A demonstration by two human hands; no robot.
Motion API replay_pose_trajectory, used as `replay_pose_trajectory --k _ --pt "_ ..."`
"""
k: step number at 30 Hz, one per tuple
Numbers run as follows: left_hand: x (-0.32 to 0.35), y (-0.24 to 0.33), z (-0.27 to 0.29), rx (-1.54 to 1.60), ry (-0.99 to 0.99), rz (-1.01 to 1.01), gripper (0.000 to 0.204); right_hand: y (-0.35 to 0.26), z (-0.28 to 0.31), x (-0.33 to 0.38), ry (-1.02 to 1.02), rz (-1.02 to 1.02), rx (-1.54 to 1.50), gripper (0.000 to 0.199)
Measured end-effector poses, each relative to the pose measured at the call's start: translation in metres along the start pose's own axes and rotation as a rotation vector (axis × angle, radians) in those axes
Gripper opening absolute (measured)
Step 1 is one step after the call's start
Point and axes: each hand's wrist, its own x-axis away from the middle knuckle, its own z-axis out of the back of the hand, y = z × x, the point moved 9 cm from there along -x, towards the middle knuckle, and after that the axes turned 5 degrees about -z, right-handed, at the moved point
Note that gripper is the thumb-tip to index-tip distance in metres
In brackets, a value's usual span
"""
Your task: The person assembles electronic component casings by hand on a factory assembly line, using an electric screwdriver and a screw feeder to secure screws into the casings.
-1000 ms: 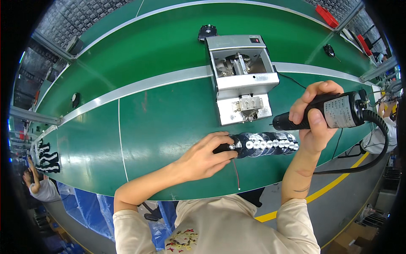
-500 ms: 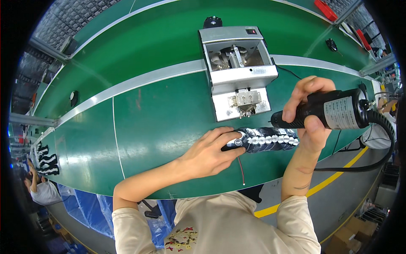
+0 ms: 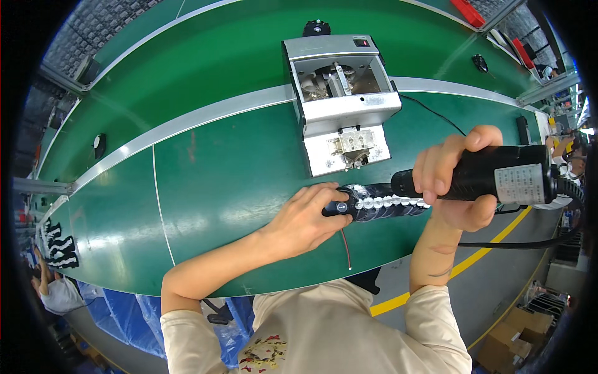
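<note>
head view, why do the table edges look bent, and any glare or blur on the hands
Head view: fisheye bends the green table and its grey strip into arcs, with a black rim all round. Overhead light leaves soft pale sheen on the table, no hard glare. The left hand, right hand and black power screwdriver look sharp; far corners are small and smeared.

Left hand (image 3: 305, 221) palm down, fingers curled forward, fingertips pressed at the front, wrist straight, forearm bare, running back and left to a cream sleeve at the elbow. Right hand (image 3: 458, 181) raised higher, fist wrapped in a full grip, thumb on top, knuckles facing left. Right forearm near vertical, elbow tucked by the torso, sleeve pushed up.
</note>
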Motion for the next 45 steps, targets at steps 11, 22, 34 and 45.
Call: replay_pose_trajectory --k 11,22,34,45 --pt "0.004 -0.002 0.000 0.020 0.019 0.008 0.011 0.001 -0.020 -0.035 0.194 0.052 0.078 0.064" --pt "0.004 -0.004 -0.003 0.039 0.000 0.012 0.020 0.031 -0.020 -0.047 0.137 -0.083 0.204 0.045" --pt "0.010 -0.006 0.000 0.028 0.051 -0.003 0.019 0.017 -0.036 0.006 0.215 -0.106 0.059 0.052" --pt "0.009 -0.006 -0.003 0.003 0.041 -0.005 0.018 0.041 -0.036 0.018 0.322 -0.301 -0.049 0.057"
